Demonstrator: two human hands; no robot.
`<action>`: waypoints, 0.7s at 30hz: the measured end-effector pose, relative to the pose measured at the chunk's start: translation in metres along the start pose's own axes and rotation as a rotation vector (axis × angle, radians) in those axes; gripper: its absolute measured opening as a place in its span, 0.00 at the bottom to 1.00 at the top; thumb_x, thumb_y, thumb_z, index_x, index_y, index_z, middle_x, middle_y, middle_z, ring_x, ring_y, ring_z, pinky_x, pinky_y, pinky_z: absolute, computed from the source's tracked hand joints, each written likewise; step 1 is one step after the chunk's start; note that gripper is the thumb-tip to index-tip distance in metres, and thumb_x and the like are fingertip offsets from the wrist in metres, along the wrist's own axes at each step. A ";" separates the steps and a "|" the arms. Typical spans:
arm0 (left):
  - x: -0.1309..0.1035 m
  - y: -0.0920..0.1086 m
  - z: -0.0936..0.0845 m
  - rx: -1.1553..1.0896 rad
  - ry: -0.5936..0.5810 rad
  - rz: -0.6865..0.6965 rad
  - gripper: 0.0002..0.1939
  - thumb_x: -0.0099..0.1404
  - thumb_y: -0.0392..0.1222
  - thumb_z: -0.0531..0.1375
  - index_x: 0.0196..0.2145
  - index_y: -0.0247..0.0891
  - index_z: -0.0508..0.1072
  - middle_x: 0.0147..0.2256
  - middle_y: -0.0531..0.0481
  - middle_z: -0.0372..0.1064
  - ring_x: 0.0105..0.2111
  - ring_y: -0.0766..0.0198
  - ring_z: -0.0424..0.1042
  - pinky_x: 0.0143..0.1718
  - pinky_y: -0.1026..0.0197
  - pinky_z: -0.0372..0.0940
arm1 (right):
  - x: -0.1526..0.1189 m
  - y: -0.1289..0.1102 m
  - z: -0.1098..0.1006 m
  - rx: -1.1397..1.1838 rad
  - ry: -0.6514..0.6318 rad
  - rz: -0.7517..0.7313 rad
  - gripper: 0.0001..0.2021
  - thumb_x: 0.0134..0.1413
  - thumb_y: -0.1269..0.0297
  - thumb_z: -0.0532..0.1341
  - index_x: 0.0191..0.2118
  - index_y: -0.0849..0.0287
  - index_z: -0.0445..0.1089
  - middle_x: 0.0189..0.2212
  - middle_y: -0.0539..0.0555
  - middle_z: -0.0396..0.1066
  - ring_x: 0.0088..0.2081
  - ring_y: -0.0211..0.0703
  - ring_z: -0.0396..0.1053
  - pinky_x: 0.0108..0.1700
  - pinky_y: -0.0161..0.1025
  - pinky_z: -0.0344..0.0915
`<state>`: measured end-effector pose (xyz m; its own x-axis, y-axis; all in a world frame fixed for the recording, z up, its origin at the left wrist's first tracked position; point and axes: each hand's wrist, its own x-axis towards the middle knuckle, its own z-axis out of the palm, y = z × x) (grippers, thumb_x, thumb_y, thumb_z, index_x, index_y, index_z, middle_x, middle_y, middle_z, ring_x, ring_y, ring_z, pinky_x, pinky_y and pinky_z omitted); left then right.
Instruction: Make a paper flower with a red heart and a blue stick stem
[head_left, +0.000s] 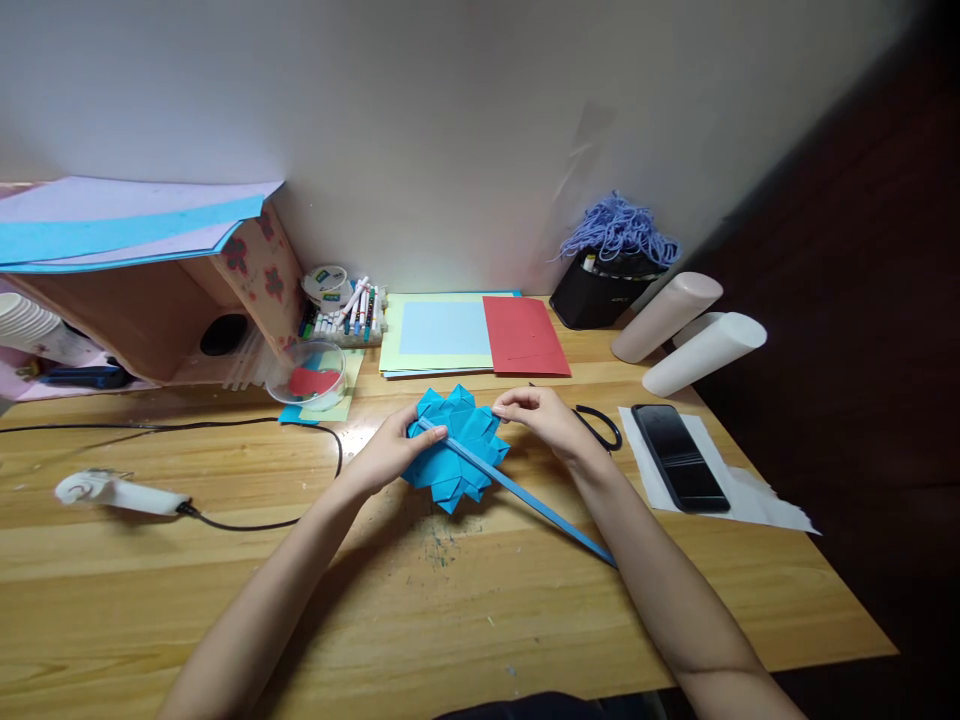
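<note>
A blue folded paper flower [457, 450] with pointed tips is held above the wooden table. Across it lies a long, thin blue paper stick [536, 505], running down to the right past my right forearm. My left hand [390, 447] grips the flower's left side, its thumb pressing on the stick's upper end. At the flower's upper right edge, the thumb and fingertips of my right hand [541, 415] are pinched together on a paper tip.
A white glue gun [124, 492] with a black cord lies left. Coloured sheets [442, 330], markers [360, 308] and a clear bowl [309, 378] stand behind. Black-handled scissors [600, 428], a phone [679, 458] and white rolls [705, 352] are right.
</note>
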<state>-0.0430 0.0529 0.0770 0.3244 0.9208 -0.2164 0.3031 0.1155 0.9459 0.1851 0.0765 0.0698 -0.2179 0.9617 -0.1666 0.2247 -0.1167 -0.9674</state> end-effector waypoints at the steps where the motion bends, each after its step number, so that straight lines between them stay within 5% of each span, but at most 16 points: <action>1: 0.000 0.000 0.000 -0.003 -0.003 -0.003 0.20 0.55 0.53 0.59 0.40 0.37 0.70 0.41 0.47 0.71 0.42 0.54 0.67 0.41 0.56 0.63 | 0.000 0.000 -0.001 0.006 0.023 -0.001 0.10 0.39 0.58 0.64 0.24 0.61 0.71 0.23 0.51 0.70 0.28 0.39 0.66 0.36 0.39 0.62; 6: 0.005 -0.008 -0.003 -0.045 -0.018 -0.022 0.20 0.54 0.53 0.59 0.39 0.36 0.70 0.41 0.47 0.71 0.42 0.54 0.68 0.41 0.57 0.63 | 0.000 -0.003 -0.002 0.023 0.094 -0.035 0.11 0.39 0.57 0.65 0.26 0.61 0.72 0.25 0.53 0.72 0.31 0.41 0.68 0.38 0.40 0.63; 12: 0.017 -0.032 -0.010 -0.190 0.004 -0.053 0.22 0.54 0.51 0.60 0.42 0.33 0.69 0.43 0.43 0.70 0.43 0.54 0.68 0.44 0.56 0.62 | 0.015 -0.029 0.019 0.057 -0.025 -0.131 0.12 0.38 0.57 0.66 0.28 0.61 0.74 0.26 0.54 0.75 0.29 0.41 0.70 0.34 0.39 0.65; 16: 0.018 -0.043 -0.007 -0.333 -0.023 -0.090 0.21 0.53 0.50 0.61 0.40 0.33 0.71 0.41 0.43 0.72 0.39 0.56 0.70 0.42 0.56 0.63 | 0.054 -0.070 0.061 -0.026 -0.209 -0.292 0.11 0.36 0.59 0.67 0.25 0.62 0.73 0.24 0.54 0.74 0.28 0.41 0.70 0.31 0.37 0.65; 21: 0.018 -0.051 0.002 -0.444 0.034 -0.195 0.22 0.48 0.50 0.65 0.38 0.32 0.73 0.36 0.43 0.74 0.36 0.55 0.71 0.38 0.56 0.64 | 0.118 -0.113 0.147 -0.344 -0.278 -0.599 0.09 0.43 0.62 0.64 0.27 0.65 0.72 0.27 0.54 0.74 0.29 0.37 0.69 0.31 0.32 0.63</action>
<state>-0.0509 0.0625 0.0249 0.2679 0.8770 -0.3989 -0.0583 0.4280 0.9019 -0.0052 0.1672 0.1310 -0.6188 0.7323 0.2843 0.2667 0.5362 -0.8008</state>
